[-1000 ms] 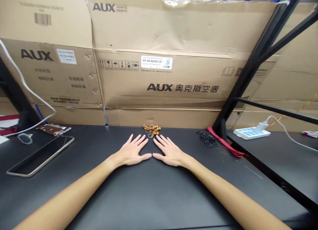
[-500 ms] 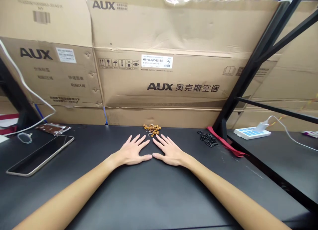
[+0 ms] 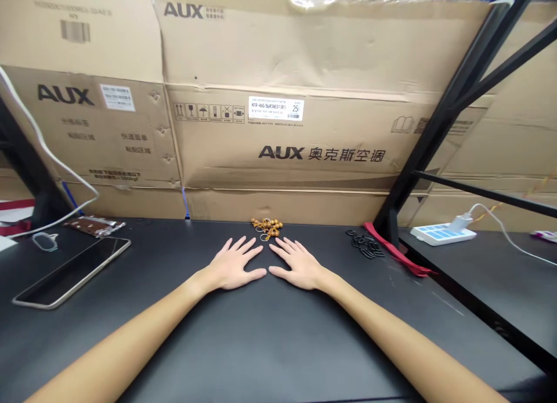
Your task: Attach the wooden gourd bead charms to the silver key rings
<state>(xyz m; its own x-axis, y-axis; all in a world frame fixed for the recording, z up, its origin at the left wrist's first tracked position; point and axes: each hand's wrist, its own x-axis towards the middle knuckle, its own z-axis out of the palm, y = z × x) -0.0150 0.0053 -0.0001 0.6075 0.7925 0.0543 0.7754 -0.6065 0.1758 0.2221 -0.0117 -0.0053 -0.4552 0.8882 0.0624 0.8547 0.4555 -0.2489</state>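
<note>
From the head camera, the left hand (image 3: 230, 268) and right hand (image 3: 298, 268) lie palm-down on a matte black tabletop (image 3: 278, 345), fingers spread apart and holding nothing, thumbs almost meeting. Just beyond the fingertips, not touching them, sits a small heap of amber wooden beads with metal key rings (image 3: 266, 229). Right of that heap lie a pile of black plastic loops (image 3: 365, 244) and a red fabric strip (image 3: 394, 251). Well left of it lies a flat smartphone with a pale metal edge (image 3: 72, 272).
</note>
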